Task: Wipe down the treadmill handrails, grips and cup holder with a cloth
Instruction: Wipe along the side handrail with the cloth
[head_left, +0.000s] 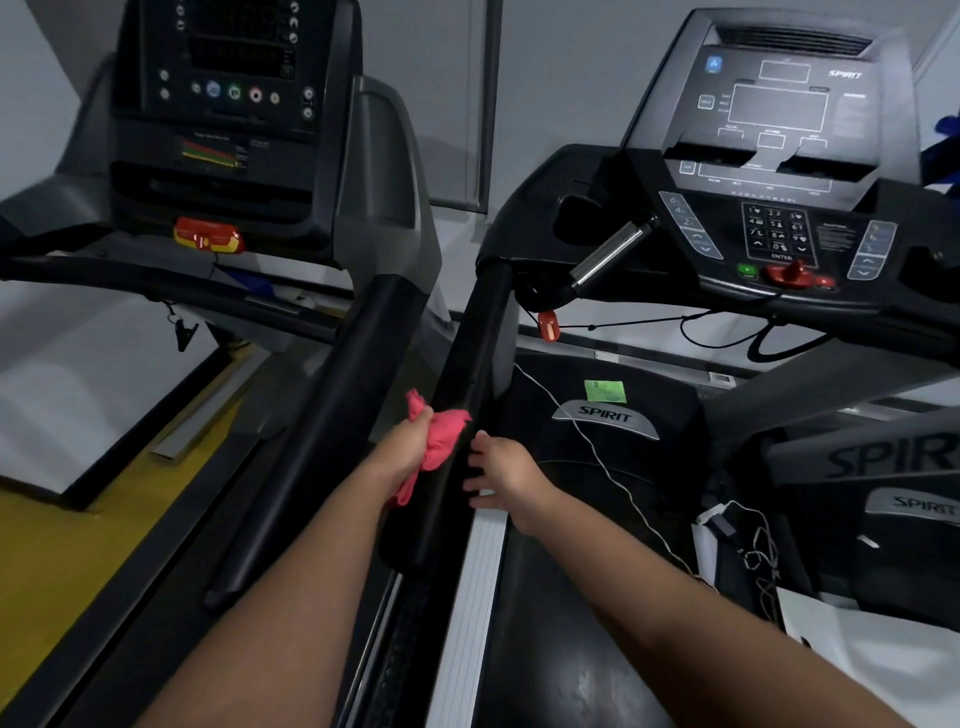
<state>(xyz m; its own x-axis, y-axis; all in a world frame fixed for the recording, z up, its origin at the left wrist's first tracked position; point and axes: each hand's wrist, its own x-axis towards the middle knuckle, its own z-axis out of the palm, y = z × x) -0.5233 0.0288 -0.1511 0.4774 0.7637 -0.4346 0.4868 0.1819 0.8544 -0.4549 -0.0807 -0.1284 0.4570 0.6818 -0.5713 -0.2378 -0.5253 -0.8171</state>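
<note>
As the left hand (408, 449) squeezes the cloth (441, 441) on the handrail (470, 358), the open right hand (506, 475) touching it, rubbing upward seems next.

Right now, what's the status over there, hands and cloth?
Left hand grips red cloth against black handrail. Right hand open, touching same rail. White cable hangs close by, not blocking.

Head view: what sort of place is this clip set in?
Probably a gym or fitness room: the left treadmill console and the Spirit treadmill console stand side by side, and the left hand holds a red cloth at a black handrail.
</note>
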